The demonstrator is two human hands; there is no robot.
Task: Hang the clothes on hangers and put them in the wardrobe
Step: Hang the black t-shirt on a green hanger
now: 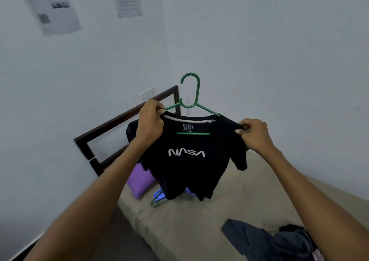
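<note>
A black T-shirt [187, 173] with white NASA lettering hangs on a green plastic hanger [192, 93], held up in the air above the bed. My left hand [150, 121] pinches the shirt's left shoulder together with the hanger's left arm. My right hand [253, 134] pinches the shirt's right shoulder over the hanger's right end. The hanger's hook points up and its lower bar shows through the neck opening. No wardrobe is in view.
Below lies a beige bed [199, 230] with a dark wooden headboard [119, 125] against the wall. A purple pillow [139, 183] and spare hangers [158, 198] lie near the head end. A heap of dark clothes [275, 240] lies at the lower right.
</note>
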